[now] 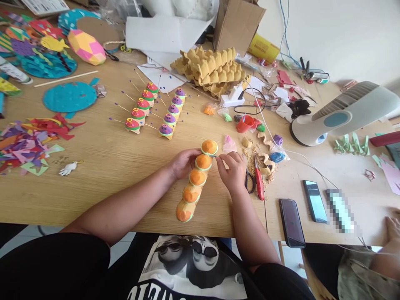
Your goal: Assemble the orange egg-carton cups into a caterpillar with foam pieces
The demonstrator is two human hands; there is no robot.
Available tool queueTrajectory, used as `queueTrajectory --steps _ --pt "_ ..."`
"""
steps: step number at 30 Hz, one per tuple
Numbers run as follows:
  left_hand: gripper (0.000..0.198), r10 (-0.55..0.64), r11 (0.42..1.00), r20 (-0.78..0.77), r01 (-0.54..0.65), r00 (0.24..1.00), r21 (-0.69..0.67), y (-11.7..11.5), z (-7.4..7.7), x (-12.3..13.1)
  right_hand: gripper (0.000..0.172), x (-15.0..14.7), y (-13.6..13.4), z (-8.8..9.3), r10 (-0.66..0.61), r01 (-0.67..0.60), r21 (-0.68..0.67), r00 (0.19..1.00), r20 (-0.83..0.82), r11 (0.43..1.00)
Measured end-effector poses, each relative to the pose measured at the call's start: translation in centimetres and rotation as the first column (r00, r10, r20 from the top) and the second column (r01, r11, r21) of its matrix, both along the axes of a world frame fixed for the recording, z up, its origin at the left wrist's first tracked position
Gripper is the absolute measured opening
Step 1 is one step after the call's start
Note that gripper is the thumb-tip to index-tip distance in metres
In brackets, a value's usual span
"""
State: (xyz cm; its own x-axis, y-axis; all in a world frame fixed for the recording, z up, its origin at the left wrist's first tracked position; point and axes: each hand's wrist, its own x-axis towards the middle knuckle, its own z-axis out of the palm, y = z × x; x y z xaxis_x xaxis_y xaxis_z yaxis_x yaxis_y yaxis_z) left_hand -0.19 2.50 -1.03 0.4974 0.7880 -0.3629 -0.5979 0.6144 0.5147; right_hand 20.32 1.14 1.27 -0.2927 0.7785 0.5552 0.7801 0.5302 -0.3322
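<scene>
An egg-carton strip with several orange domes edged in light green lies before me on the table. My left hand grips its left side near the far end. Close by on the right, my right hand pinches a thin dark stick, whose tip meets the strip between the two farthest domes. What kind of tool it is cannot be made out. Farther off stand two finished-looking strips, a red and green one and a purple one, both with thin sticks poking out.
Scissors and a red cutter lie right of my right hand, near a red cup. Stacked egg trays, a white fan, phones and paper scraps surround the work. Another person's hand rests at the right edge.
</scene>
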Motion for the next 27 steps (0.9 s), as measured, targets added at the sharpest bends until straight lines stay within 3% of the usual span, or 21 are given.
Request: queueTrajectory --steps 14,27 --pt "0.014 -0.023 1.0 -0.019 0.024 1.0 0.016 -0.02 -0.52 -0.03 0.022 -0.1 -0.05 0.19 -0.015 0.015 -0.017 1.0 -0.005 1.0" --pt "0.016 -0.03 0.999 -0.017 0.031 0.999 0.012 -0.04 -0.1 -0.03 0.026 -0.21 -0.2 0.37 0.023 -0.03 -0.055 0.992 -0.122 0.998"
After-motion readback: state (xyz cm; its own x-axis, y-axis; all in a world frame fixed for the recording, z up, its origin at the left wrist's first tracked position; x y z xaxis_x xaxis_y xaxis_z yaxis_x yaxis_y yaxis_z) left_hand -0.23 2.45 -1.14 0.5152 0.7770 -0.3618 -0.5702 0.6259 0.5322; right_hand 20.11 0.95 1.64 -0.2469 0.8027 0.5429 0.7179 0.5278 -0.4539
